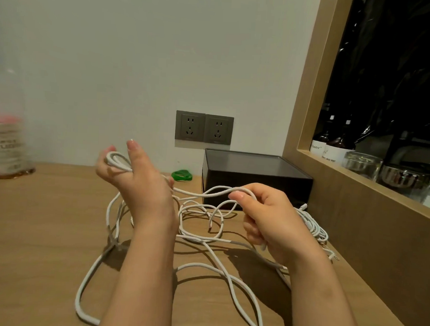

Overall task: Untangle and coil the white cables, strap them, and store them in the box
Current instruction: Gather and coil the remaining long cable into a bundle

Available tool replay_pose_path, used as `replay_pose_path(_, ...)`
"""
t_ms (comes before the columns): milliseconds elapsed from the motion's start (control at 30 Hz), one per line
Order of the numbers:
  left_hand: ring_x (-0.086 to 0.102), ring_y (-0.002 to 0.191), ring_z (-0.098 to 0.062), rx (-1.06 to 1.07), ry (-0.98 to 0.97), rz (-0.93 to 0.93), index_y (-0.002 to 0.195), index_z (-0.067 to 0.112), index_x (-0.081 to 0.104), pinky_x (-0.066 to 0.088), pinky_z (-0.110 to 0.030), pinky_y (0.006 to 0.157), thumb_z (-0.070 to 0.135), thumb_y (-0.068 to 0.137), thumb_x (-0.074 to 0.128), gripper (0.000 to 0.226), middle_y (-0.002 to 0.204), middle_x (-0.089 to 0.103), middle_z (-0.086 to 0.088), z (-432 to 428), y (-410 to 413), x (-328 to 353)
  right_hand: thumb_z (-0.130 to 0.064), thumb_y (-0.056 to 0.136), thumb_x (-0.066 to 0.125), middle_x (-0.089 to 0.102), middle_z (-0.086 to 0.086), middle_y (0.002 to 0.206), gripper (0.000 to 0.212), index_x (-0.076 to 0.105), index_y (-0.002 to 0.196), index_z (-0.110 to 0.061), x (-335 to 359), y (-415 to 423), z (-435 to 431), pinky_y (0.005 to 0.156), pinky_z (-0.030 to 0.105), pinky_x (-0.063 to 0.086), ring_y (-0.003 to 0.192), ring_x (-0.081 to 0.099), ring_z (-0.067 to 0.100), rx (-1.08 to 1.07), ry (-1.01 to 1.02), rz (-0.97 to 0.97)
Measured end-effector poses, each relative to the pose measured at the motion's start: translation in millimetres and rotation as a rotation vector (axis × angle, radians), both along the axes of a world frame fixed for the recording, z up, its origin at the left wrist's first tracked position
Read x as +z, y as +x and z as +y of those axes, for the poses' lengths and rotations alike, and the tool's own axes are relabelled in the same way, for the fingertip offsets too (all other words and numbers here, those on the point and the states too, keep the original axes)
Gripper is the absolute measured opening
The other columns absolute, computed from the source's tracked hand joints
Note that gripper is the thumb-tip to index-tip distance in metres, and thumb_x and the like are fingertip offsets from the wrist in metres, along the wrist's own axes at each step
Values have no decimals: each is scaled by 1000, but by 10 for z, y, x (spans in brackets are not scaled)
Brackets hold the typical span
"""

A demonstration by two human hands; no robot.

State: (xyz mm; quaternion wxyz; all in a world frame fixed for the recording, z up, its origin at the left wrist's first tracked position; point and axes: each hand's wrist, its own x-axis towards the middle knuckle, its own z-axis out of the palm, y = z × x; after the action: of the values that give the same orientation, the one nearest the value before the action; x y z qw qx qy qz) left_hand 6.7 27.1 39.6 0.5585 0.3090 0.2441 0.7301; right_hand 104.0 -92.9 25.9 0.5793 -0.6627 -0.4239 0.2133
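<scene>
Black box (255,180) sits at the back of the wooden table (41,224), below the double wall socket (204,128). White cables (77,302) lie in a loose tangle on the table in front of the box and out to its left, nothing in the box that can be seen.

Left hand (136,184) is raised left of the box, fingers curled round a small coil (116,161) of a few cable loops, thumb sticking straight up. One strand runs from that hand across the box's front face to the right hand (271,214). The right hand is in front of the box, thumb and forefinger pinched on the strand, the other fingers curled under; a cable end pokes out below the palm.

A thinner white cable bundle (314,226) lies by the box's front right corner. Green strap (182,175) lies just left of the box, near the wall. Blurred bottle (5,141) far left of the box. Brown bottles (333,145), glass jar (361,164) and metal bowl (405,176) stand in the niche right of the box.
</scene>
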Motion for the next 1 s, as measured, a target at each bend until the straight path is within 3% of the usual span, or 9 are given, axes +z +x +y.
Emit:
replay_pose_path(67,56,108,-37,168,127,76,125,25,29,53,-56,83,48,83,48,52,129,38,-4,65,-79,-23,-25,92,55,48,-2,56,9,64,91,-23,14,19,-29,40,18,32,42,38,5,-9,-12,-43)
replay_pose_path(167,53,108,-46,286,169,117,116,37,31,50,-62,78,53,76,50,47,134,33,-1,171,-150,-54,-30,89,59,57,-7,68,9,62,82,-36,20,74,-56,54,18,39,59,50,6,-105,-78,-379)
replay_pose_path(300,50,74,-32,297,139,172,95,40,33,51,-53,61,44,84,47,18,106,45,1,119,-153,-52,-32,88,60,61,-11,71,8,64,84,-37,64,88,-122,61,20,43,68,55,5,-114,-148,-547)
replay_pose_path(400,47,75,-25,332,104,190,88,39,33,49,-48,62,36,88,44,11,91,43,2,81,-156,-63,-34,86,62,64,-15,78,9,64,81,-41,92,114,-194,70,22,51,78,59,2,-46,-227,-570)
replay_pose_path(567,37,78,-17,416,58,575,128,14,37,23,-17,61,20,97,42,32,106,45,-8,5,-148,-120,-32,83,65,65,-15,83,10,67,83,-42,126,75,-237,74,21,53,81,60,0,146,-314,-575)
replay_pose_path(667,36,80,-20,311,90,962,136,21,28,26,-28,68,29,96,45,44,125,45,-19,1,-184,-144,-28,83,65,61,-17,79,16,66,81,-44,184,30,-267,64,12,47,79,56,-7,191,-243,-602)
replay_pose_path(800,43,80,-20,42,202,1318,133,26,32,33,-32,63,41,96,39,40,117,49,-12,88,-113,-246,-30,82,64,59,-18,74,14,65,77,-43,213,20,-253,62,10,44,76,56,-5,84,2,-615)
replay_pose_path(900,48,78,-12,-197,353,1345,125,27,40,35,-26,56,45,98,28,35,108,54,-4,37,-38,-292,-30,82,64,62,-12,77,14,64,79,-44,169,45,-186,65,18,49,78,57,4,-25,147,-619)
replay_pose_path(1000,48,80,-6,-413,407,1231,118,25,48,41,-31,72,48,98,19,41,96,55,3,-43,-4,-280,-31,80,65,63,-5,76,12,63,78,-43,131,72,-145,65,25,49,74,56,10,-142,249,-626)
